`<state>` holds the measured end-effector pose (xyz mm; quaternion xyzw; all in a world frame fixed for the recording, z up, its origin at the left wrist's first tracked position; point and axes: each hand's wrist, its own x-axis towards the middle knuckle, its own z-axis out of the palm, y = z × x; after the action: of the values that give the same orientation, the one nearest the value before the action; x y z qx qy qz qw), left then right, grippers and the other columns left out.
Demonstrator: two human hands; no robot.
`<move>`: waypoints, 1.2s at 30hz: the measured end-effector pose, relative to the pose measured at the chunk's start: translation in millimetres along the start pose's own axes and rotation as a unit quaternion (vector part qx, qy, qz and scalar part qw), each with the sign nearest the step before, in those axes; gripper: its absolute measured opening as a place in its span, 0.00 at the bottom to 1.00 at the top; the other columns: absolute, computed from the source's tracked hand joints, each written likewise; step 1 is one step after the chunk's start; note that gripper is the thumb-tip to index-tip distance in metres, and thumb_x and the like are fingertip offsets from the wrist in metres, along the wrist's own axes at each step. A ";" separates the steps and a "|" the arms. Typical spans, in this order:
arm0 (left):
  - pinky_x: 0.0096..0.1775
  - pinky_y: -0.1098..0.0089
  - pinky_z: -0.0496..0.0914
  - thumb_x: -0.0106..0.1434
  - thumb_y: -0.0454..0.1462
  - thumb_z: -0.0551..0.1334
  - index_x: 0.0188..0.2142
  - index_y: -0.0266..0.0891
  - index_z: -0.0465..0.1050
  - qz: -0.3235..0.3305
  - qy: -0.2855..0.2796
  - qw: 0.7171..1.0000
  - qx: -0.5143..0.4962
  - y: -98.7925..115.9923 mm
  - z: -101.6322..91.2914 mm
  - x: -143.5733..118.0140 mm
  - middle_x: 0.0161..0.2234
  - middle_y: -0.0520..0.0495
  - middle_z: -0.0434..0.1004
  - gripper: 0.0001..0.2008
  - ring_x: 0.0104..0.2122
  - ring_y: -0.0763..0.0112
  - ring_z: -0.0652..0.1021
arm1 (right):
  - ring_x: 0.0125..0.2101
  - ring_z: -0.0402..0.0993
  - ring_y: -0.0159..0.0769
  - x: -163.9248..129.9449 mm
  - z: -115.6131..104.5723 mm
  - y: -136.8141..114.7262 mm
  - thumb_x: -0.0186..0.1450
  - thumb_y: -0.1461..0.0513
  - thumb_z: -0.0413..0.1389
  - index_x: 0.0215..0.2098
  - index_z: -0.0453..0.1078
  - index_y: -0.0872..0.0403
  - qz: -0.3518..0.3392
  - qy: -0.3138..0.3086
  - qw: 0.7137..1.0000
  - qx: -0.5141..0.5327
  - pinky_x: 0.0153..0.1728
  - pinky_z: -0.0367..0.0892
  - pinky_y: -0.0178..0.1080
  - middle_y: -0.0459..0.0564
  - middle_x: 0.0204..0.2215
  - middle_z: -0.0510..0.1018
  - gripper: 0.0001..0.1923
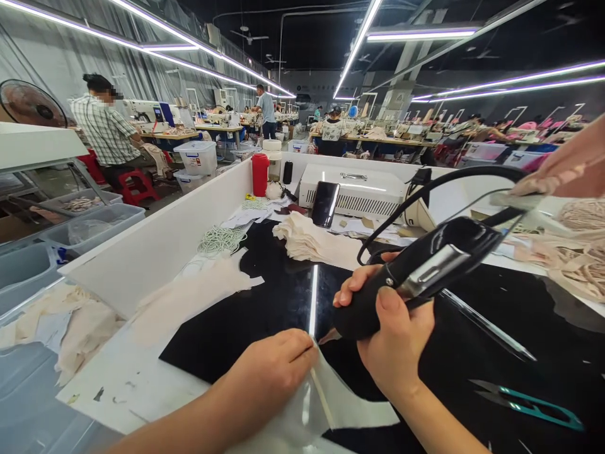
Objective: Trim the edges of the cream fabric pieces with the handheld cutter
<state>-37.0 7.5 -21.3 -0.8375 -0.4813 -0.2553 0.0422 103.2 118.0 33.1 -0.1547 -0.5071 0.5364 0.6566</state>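
My right hand (pixel 394 337) grips a black corded hand tool (pixel 416 271) and holds it tilted above the glossy black work surface (pixel 265 315). Its black cable (pixel 425 189) loops up and to the right. My left hand (pixel 271 372) has its fingers closed, pinching the edge of a thin clear plastic sheet (pixel 340 403) that lies on the black surface near the front edge. Another person's hand (pixel 567 164) reaches in at the upper right, near the cable.
Teal thread snips (pixel 529 403) lie at the front right. Cream fabric pieces (pixel 307 239) are stacked mid-table, more at the left (pixel 189 290) and right (pixel 576 252). A white machine (pixel 359 189), a phone (pixel 325 203) and a red cup (pixel 259 173) stand at the back. Workers sit at tables beyond.
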 end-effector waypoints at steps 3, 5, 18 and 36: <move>0.49 0.62 0.83 0.77 0.26 0.53 0.50 0.28 0.75 0.003 -0.004 1.000 0.002 -0.2 -0.2 -0.2 0.48 0.36 0.81 0.12 0.48 0.58 0.83 | 0.23 0.75 0.32 -0.7 0.0 0.7 0.66 0.55 0.68 0.48 0.68 0.47 -0.002 -0.006 1.000 0.004 0.27 0.75 0.39 0.39 0.29 0.78 0.17; 0.49 0.62 0.83 0.77 0.26 0.52 0.50 0.27 0.75 0.007 -0.003 1.000 0.008 -0.3 -0.2 -0.5 0.47 0.36 0.81 0.12 0.47 0.58 0.83 | 0.23 0.76 0.32 -1.8 0.0 0.5 0.66 0.55 0.68 0.47 0.68 0.47 -0.003 -0.007 1.000 0.007 0.27 0.75 0.38 0.39 0.30 0.78 0.16; 0.48 0.66 0.82 0.79 0.28 0.51 0.51 0.29 0.75 0.017 0.019 0.999 0.037 -1.0 -1.3 -1.3 0.46 0.39 0.82 0.14 0.45 0.62 0.83 | 0.23 0.75 0.32 -5.4 2.7 -1.1 0.68 0.56 0.66 0.51 0.68 0.46 -0.002 -0.014 1.000 0.001 0.27 0.74 0.39 0.39 0.30 0.78 0.17; 0.49 0.63 0.82 0.79 0.32 0.52 0.52 0.36 0.76 0.005 -0.037 0.999 0.039 -2.4 -11.7 -5.3 0.54 0.37 0.80 0.13 0.50 0.58 0.84 | 0.24 0.76 0.32 -17.0 -4.9 -11.4 0.67 0.53 0.68 0.51 0.68 0.47 0.003 -0.023 1.000 0.021 0.28 0.74 0.38 0.40 0.31 0.78 0.20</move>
<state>-45.7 0.9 -14.1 -0.8464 -0.4883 -0.2045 0.0583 115.1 100.7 31.0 -0.1303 -0.5100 0.5523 0.6464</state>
